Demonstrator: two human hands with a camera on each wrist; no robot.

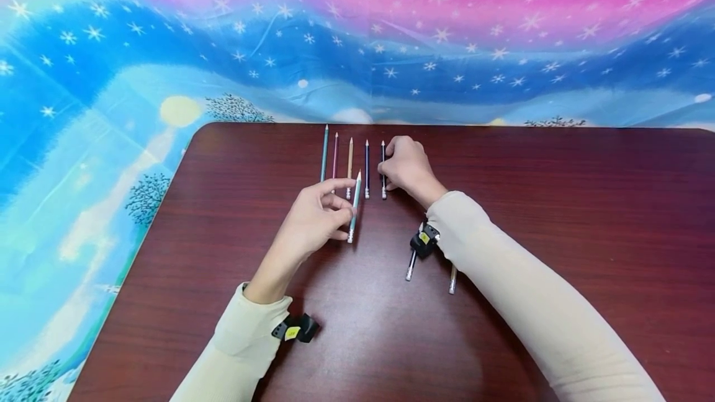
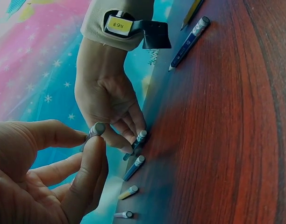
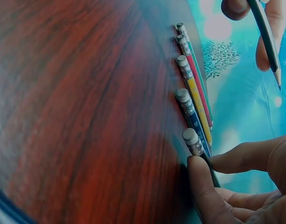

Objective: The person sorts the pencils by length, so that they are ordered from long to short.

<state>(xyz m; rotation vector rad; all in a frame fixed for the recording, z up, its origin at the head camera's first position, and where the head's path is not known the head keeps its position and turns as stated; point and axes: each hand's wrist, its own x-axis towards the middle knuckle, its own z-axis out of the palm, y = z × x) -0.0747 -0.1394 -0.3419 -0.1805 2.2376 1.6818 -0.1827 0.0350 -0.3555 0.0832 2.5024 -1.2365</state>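
My left hand [image 1: 310,216] pinches a teal pencil [image 1: 354,209] between thumb and fingers, tip pointing away, eraser end toward me. Beyond it, a row of pencils lies side by side at the table's far edge: a teal one [image 1: 324,154], a red one [image 3: 195,70], a yellow one [image 3: 195,91], a dark blue one [image 3: 194,116] and a black pencil [image 1: 383,169] at the right end. Thumb and finger of my right hand [image 1: 410,166] pinch the black pencil just below its eraser. Its far part is hidden behind the fingers in the right wrist view.
Under my right forearm, a dark blue pencil [image 2: 189,42] and a yellow pencil [image 1: 452,281] lie on the brown wooden table [image 1: 586,216], partly covered in the head view. A pink and blue snowflake cloth [image 1: 357,36] hangs behind the table and down its left side.
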